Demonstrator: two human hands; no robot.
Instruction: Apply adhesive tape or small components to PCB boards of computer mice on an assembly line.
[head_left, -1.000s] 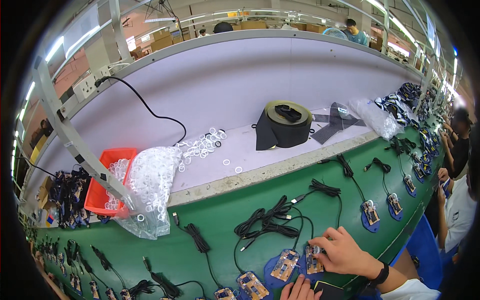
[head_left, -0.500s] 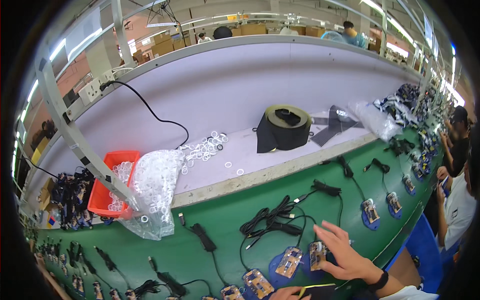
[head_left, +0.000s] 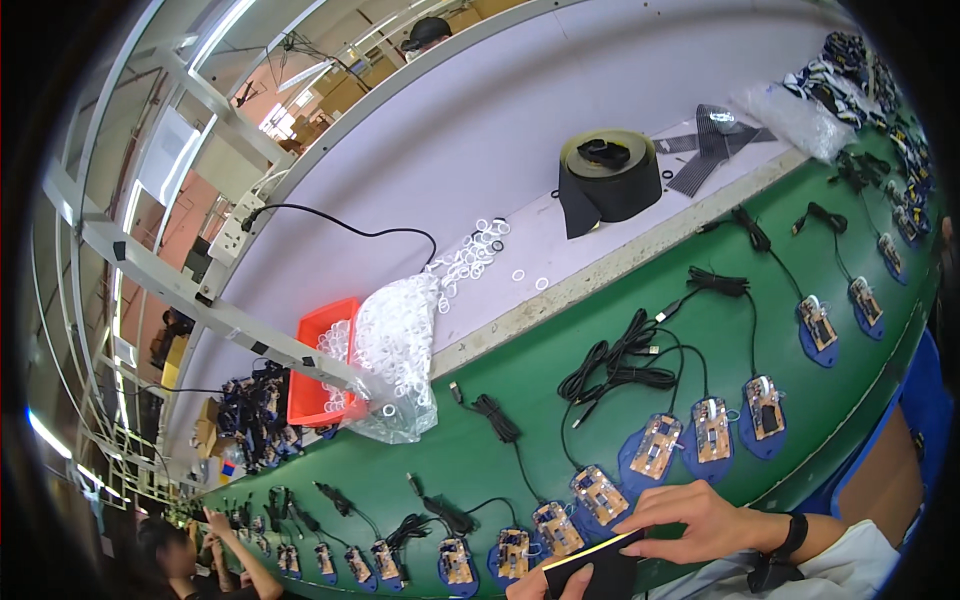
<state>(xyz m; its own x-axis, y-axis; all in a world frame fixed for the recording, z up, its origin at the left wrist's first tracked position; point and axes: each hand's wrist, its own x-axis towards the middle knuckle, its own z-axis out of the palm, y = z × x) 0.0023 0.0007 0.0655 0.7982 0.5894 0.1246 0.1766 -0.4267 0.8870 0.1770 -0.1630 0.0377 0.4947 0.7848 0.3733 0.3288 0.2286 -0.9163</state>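
Observation:
At the lower edge, my left hand (head_left: 560, 586) holds a black sheet (head_left: 606, 572) with a bright yellow edge. My right hand (head_left: 700, 520) pinches the top corner of that same sheet between thumb and fingers. Just beyond the hands, a row of circuit boards on blue, rounded bases lies along the green bench. Nearest are one board (head_left: 600, 495) by my right fingertips and another board (head_left: 556, 528) left of it. Farther right, a board (head_left: 766, 412) carries a black patch. Black cables run from the boards.
On the lilac shelf stands a roll of black material (head_left: 612, 185). White rings (head_left: 475, 250) lie loose beside a clear bag of rings (head_left: 395, 335) and a red bin (head_left: 308, 390). Coiled black cables (head_left: 610, 365) cover the middle bench. A person's arm (head_left: 245, 560) shows at lower left.
My right hand has left the boards and come down to the black sheet, its spread fingers now pinching. The view has turned, shifting the scene and bringing a person into the lower left.

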